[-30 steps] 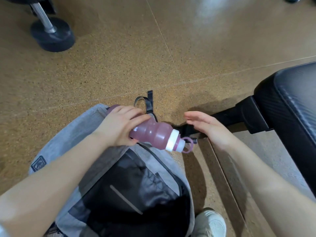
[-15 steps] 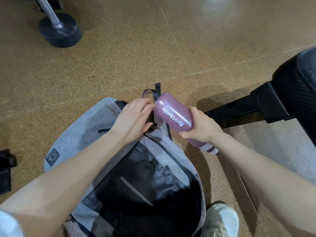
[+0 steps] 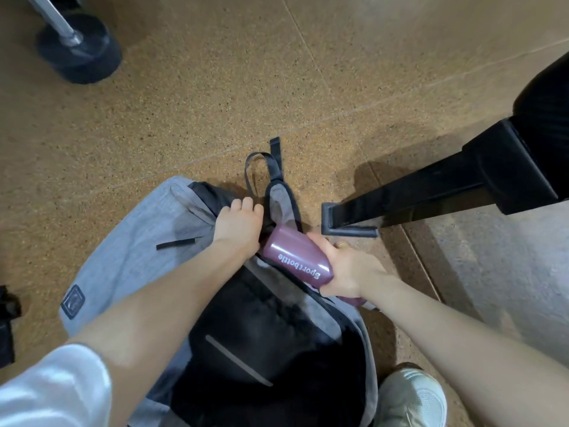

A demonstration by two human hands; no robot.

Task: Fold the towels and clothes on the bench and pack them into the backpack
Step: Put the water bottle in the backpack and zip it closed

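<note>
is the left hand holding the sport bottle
No, the right hand grips the maroon sport bottle, while the left hand holds the grey backpack at its opening.

There is one view only, from a camera on the person's head. It looks steeply down and a little forward, with a wide angle that bends the edges. Both forearms enter from the bottom edge. The backpack (image 3: 123,260) lies close below, the floor (image 3: 277,72) fills the top, and a shoe (image 3: 412,399) is at the bottom.
</note>
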